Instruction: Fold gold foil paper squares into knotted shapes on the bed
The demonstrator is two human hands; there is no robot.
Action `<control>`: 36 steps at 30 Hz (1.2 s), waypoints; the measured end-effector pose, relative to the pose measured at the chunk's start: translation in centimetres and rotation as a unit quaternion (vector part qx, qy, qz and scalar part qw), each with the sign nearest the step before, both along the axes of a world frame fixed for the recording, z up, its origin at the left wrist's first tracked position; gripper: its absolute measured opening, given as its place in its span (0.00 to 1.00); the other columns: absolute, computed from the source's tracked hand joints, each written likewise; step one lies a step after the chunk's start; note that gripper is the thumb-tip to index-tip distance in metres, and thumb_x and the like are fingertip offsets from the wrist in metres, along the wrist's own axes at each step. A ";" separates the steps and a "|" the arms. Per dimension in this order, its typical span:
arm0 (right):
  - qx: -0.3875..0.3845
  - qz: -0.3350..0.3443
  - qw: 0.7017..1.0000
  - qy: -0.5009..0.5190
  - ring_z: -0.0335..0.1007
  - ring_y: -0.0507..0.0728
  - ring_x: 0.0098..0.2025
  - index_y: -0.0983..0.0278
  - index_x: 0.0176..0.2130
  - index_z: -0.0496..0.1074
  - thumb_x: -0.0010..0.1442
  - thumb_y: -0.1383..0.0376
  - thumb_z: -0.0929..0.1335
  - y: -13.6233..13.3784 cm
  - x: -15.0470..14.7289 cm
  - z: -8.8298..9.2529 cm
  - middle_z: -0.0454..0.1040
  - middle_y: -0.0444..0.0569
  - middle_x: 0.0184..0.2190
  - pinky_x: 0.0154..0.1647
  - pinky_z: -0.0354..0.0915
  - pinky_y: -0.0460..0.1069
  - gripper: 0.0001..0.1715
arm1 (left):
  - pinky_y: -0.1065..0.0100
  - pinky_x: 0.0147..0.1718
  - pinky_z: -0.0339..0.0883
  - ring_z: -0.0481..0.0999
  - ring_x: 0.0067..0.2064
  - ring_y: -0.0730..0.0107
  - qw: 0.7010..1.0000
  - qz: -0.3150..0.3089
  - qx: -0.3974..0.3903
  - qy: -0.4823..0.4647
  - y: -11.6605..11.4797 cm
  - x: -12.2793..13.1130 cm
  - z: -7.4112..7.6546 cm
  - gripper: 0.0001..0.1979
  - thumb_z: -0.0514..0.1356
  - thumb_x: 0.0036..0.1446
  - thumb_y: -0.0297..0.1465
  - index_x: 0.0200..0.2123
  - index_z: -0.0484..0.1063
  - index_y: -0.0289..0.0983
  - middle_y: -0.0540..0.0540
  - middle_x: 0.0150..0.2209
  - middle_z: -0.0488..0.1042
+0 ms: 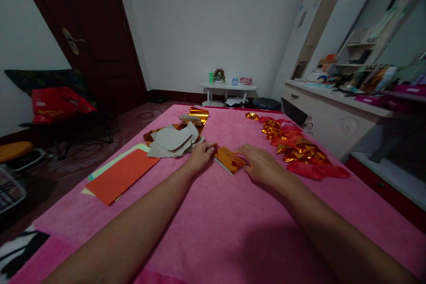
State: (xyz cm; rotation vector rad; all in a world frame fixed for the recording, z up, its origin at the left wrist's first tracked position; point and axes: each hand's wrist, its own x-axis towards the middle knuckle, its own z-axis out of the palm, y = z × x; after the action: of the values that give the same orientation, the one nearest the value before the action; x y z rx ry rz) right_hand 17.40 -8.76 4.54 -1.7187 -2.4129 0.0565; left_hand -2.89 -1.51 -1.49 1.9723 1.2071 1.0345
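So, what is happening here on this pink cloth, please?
A person has both bare hands on a pink cloth. The left hand and the right hand touch the two ends of a small gold foil sheet lying on the cloth. Whether they pinch it or only press it is unclear. To its left lie a pile of grey papers and an orange sheet. On the right, a row of gold and red pieces runs away from the person.

Dim room; white wall (216, 17); dark red door (96, 40); small white table (228, 85); pale dresser (329, 115)
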 end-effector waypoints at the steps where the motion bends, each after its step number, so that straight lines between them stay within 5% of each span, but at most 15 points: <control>1: -0.004 0.000 1.000 0.005 0.67 0.57 0.49 0.62 0.48 0.70 0.52 0.73 0.66 0.2 0.1 -0.2 0.73 0.51 0.46 0.45 0.57 0.46 0.23 | 0.59 0.50 0.66 0.75 0.47 0.60 1.000 0.003 -0.005 -0.006 0.0 0.0 -0.1 0.18 0.52 0.56 0.26 0.48 0.74 0.31 0.40 0.46 0.76; 10: -0.019 0.029 0.999 0.025 0.70 0.56 0.44 0.61 0.44 0.74 0.54 0.68 0.65 1.3 0.8 -1.8 0.77 0.49 0.42 0.43 0.58 0.45 0.16 | 0.59 0.52 0.65 0.75 0.48 0.63 0.995 -0.009 -0.042 -0.090 1.2 -0.1 -1.6 0.18 0.52 0.56 0.25 0.49 0.72 0.30 0.39 0.45 0.77; 15: -0.002 -0.012 0.989 0.145 0.68 0.53 0.30 0.63 0.28 0.73 0.57 0.65 0.62 2.4 1.5 -2.7 0.74 0.45 0.26 0.31 0.58 0.45 0.12 | 0.60 0.52 0.65 0.76 0.46 0.64 0.994 0.018 -0.011 -0.112 1.1 -0.2 -1.4 0.19 0.52 0.57 0.28 0.51 0.70 0.30 0.39 0.43 0.78; 18: -0.041 -0.047 0.948 0.311 0.65 0.51 0.25 0.65 0.22 0.68 0.56 0.62 0.62 3.0 2.1 -3.3 0.69 0.43 0.20 0.26 0.58 0.44 0.15 | 0.60 0.48 0.68 0.77 0.44 0.62 0.990 0.041 -0.012 -0.134 0.5 -0.2 -0.5 0.18 0.53 0.58 0.30 0.49 0.72 0.31 0.39 0.42 0.78; 21: -0.109 -0.096 0.868 0.476 0.66 0.50 0.23 0.66 0.25 0.68 0.55 0.62 0.64 3.3 2.4 -3.7 0.70 0.44 0.21 0.24 0.61 0.43 0.12 | 0.61 0.46 0.70 0.77 0.43 0.63 0.990 0.043 0.011 -0.133 -0.1 0.0 0.1 0.16 0.52 0.57 0.27 0.44 0.75 0.31 0.40 0.40 0.78; 27: -0.141 -0.158 0.762 0.612 0.65 0.47 0.20 0.68 0.27 0.69 0.53 0.65 0.67 3.3 2.8 -3.7 0.70 0.44 0.19 0.21 0.62 0.40 0.07 | 0.60 0.51 0.66 0.73 0.47 0.66 0.989 -0.047 0.120 -0.071 -0.6 0.1 0.4 0.15 0.54 0.54 0.21 0.40 0.77 0.36 0.43 0.43 0.76; 31: -0.140 -0.174 0.742 0.632 0.64 0.46 0.18 0.67 0.24 0.68 0.53 0.65 0.67 3.5 3.1 -3.9 0.68 0.43 0.18 0.20 0.63 0.40 0.08 | 0.60 0.49 0.66 0.71 0.49 0.63 0.982 -0.107 0.141 -0.064 -0.6 0.2 0.2 0.16 0.59 0.52 0.24 0.45 0.76 0.39 0.42 0.46 0.73; 36: -0.140 -0.150 0.743 0.637 0.63 0.46 0.18 0.67 0.25 0.69 0.51 0.63 0.68 3.9 3.3 -4.7 0.69 0.43 0.18 0.20 0.62 0.41 0.09 | 0.63 0.45 0.68 0.72 0.45 0.64 0.977 -0.126 0.167 -0.036 -0.5 0.2 0.0 0.08 0.64 0.49 0.26 0.35 0.79 0.40 0.42 0.44 0.73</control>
State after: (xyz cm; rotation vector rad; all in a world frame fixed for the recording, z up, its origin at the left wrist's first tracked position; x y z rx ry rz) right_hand 20.72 -4.87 -0.12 -1.3305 -1.1012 1.1633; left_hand -2.66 -2.00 -1.51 2.2484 0.7549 1.2240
